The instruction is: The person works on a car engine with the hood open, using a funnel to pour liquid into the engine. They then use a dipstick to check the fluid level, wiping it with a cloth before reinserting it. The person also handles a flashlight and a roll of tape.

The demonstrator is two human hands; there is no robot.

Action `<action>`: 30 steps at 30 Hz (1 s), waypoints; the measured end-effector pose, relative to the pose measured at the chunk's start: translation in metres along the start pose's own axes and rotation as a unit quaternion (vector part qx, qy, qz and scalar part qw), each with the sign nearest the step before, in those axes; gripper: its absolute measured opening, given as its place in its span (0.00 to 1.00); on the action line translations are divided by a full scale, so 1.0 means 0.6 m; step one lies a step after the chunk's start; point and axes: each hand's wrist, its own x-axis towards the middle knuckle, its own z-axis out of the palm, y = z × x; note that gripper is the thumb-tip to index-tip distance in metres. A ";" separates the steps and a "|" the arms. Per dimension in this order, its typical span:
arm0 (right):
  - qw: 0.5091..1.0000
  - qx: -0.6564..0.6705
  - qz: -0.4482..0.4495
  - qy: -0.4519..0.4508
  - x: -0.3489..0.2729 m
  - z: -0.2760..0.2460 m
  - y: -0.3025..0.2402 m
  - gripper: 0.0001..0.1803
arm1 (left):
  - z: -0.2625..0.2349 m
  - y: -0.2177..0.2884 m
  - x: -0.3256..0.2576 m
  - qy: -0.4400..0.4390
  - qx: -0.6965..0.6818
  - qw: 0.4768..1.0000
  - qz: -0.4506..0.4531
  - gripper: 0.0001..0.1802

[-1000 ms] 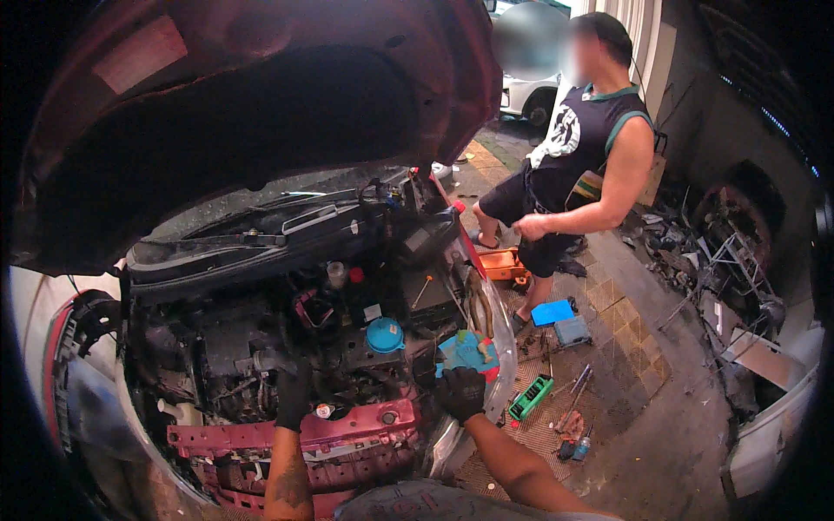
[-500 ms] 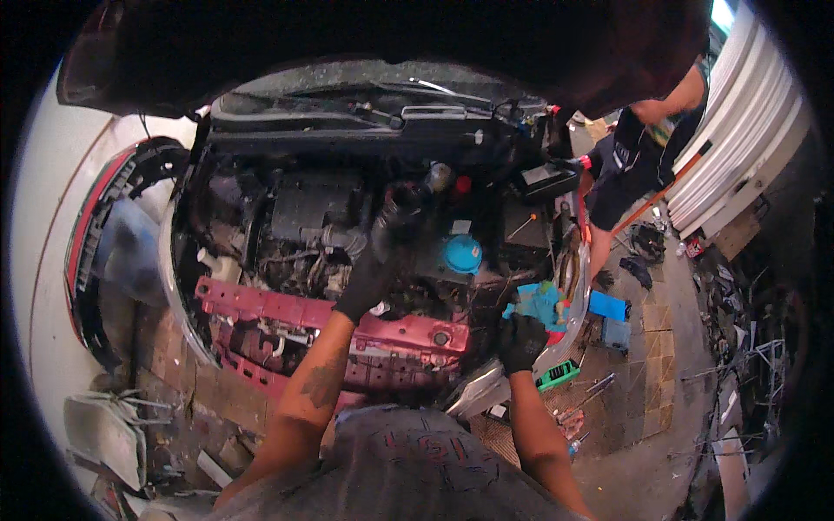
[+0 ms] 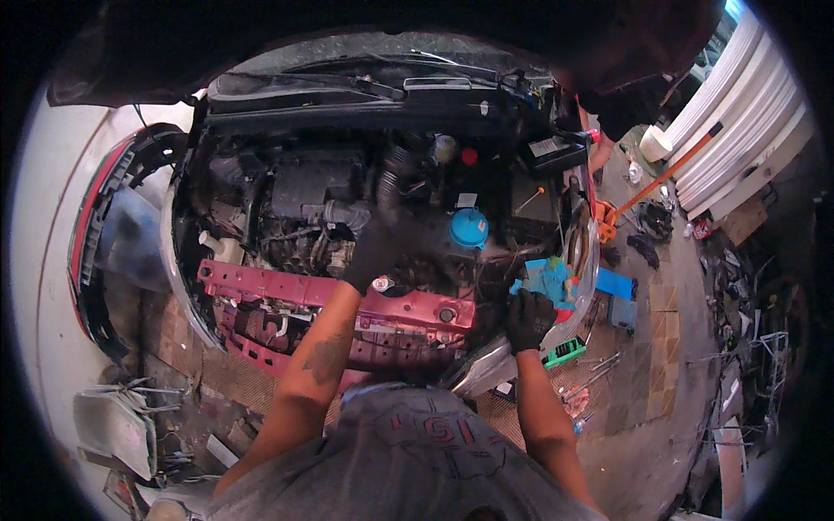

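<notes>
Engine bay (image 3: 330, 200) open, hood raised at 12 o'clock. One round blue reservoir cap (image 3: 469, 227) sits just right of centre; one small red cap (image 3: 469, 156) at its 12 o'clock; one white rectangular label (image 3: 466, 200) between the two. One black battery (image 3: 549, 154) with a pale label at 2 o'clock. Two hands, both in black gloves. Left hand (image 3: 375, 253) reaches forward, arm extended, over the red front crossmember (image 3: 287, 286), into the engine beside a round white filler cap (image 3: 380, 283); blurred, so cannot tell whether it grips anything. Right hand (image 3: 528, 318), at 4 o'clock from the blue cap, fingers curled down on the fender edge beside a blue cloth (image 3: 547, 278); what it clasps cannot be told. One green tool case (image 3: 565, 352) lies on the floor just right of it.
</notes>
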 end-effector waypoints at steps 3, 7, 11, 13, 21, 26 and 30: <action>0.999 0.013 0.020 -0.022 0.002 -0.001 0.000 0.11 | 0.010 -0.029 -0.005 0.012 -0.108 0.993 -0.038 0.19; 0.998 0.023 0.024 -0.048 0.010 -0.012 -0.006 0.10 | -0.006 0.037 0.000 -0.016 -0.175 0.983 -0.054 0.17; 0.994 0.019 0.042 -0.098 0.014 -0.015 -0.001 0.10 | -0.026 0.016 0.003 -0.051 -0.079 0.994 -0.047 0.16; 0.992 0.013 0.048 -0.119 0.019 -0.017 -0.004 0.10 | -0.015 0.021 -0.015 -0.002 -0.128 0.992 -0.001 0.13; 0.996 0.024 0.057 -0.060 0.021 -0.020 -0.009 0.11 | -0.028 0.054 -0.036 -0.062 -0.083 0.991 -0.080 0.12; 0.995 -0.010 0.054 -0.082 0.030 -0.026 -0.025 0.09 | -0.021 0.046 -0.062 0.030 -0.241 0.954 -0.176 0.13; 0.998 0.009 0.039 -0.050 0.030 -0.028 -0.016 0.09 | -0.026 0.041 -0.067 0.003 -0.196 0.969 -0.153 0.12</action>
